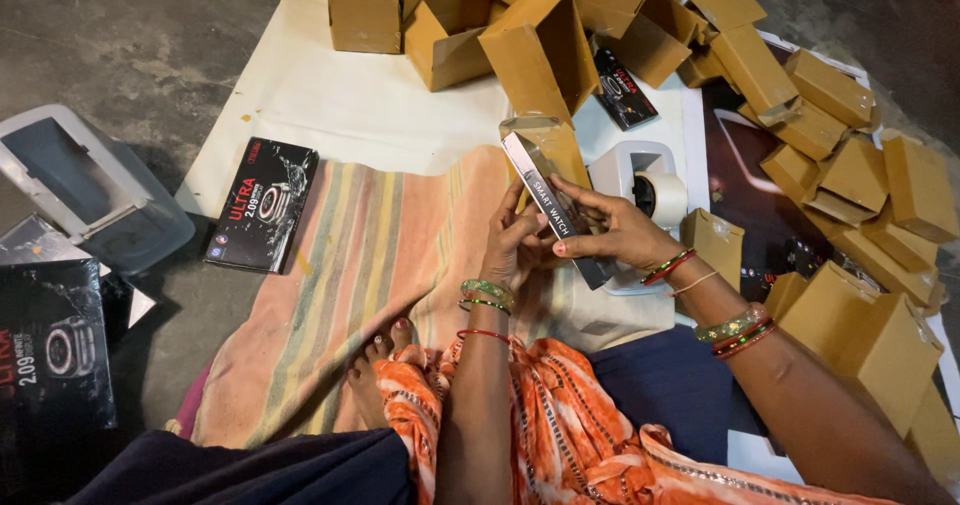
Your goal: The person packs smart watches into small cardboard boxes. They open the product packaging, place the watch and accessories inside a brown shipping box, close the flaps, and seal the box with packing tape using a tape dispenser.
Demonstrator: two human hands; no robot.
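My left hand (pixel 513 242) and my right hand (pixel 612 233) both grip a long, flat black retail box with a white side edge (pixel 553 202). Its far end sits partly inside a plain brown cardboard carton (pixel 545 143) that is tilted upward. The left hand holds the box's near left edge. Fingers of the right hand wrap over its right side. Both wrists wear green, red and gold bangles. I sit on the floor with orange patterned cloth over my lap.
Many brown cartons (pixel 850 175) are piled at the top and right. A white tape dispenser (pixel 645 187) stands just behind my right hand. Another black retail box (pixel 262 203) lies left on the striped cloth (pixel 370 265). A grey plastic bin (pixel 90 185) sits far left.
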